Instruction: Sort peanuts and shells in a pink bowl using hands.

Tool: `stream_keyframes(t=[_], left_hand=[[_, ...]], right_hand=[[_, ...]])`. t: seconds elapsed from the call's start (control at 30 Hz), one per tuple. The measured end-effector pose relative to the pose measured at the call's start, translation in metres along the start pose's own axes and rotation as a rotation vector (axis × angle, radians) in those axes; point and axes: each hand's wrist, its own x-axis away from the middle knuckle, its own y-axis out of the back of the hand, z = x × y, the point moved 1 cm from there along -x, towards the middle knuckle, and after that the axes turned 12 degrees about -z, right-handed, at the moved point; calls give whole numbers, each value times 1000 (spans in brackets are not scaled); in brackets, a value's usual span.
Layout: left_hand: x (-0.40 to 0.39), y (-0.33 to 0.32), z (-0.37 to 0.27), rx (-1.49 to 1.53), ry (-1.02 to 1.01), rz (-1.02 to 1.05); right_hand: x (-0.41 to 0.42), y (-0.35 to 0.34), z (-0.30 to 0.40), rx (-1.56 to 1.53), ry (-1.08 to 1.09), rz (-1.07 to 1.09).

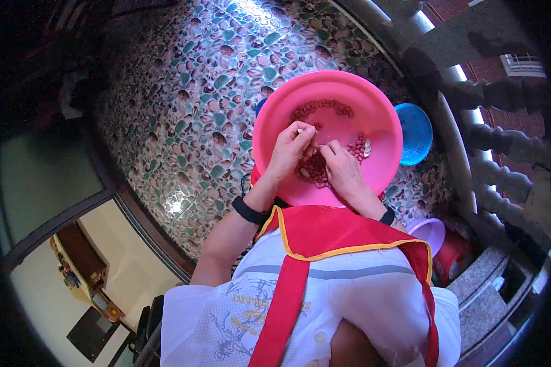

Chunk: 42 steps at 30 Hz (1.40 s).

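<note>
A large pink plastic basin is before me, with reddish-brown peanut kernels heaped on its near side and more kernels in an arc along the far side. Over the heap, my left hand pinches a small pale piece, perhaps peanut shell, between thumb and fingers. My right hand is close beside it, fingers curled down at the kernels. Its fingertips are partly hidden, so whether they grip anything is unclear. An opened pale peanut shell lies on the kernels to the right.
A blue basin stands right of the pink one, a lilac basin nearer me. Pebble-patterned tiles cover the floor. A balustrade runs along the right, and a dark door frame borders the left. My red apron meets the basin's near rim.
</note>
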Motion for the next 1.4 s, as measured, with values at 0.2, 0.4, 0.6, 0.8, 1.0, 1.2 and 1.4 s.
stream_keyframes(t=[0.2, 0.4, 0.6, 0.8, 1.0, 1.2, 1.4], left_hand=[[-1, 2, -1, -37, 47, 28], [-1, -4, 10, -233, -3, 16], [-1, -5, 10, -315, -66, 79], [4, -10, 8, -309, -103, 119], [0, -6, 12, -348, -188, 128], [-1, -9, 11, -336, -197, 75], [-2, -5, 11, -310, -216, -18]], right_hand=[[-7, 13, 3, -287, -174, -126], [-10, 16, 2, -397, -293, -137], [-9, 11, -2, -574, -423, -150], [-10, 16, -1, -569, -424, -170], [-10, 14, -1, -586, -378, -166], [-10, 9, -3, -709, -385, -229], [-16, 12, 0, -669, -422, -64]])
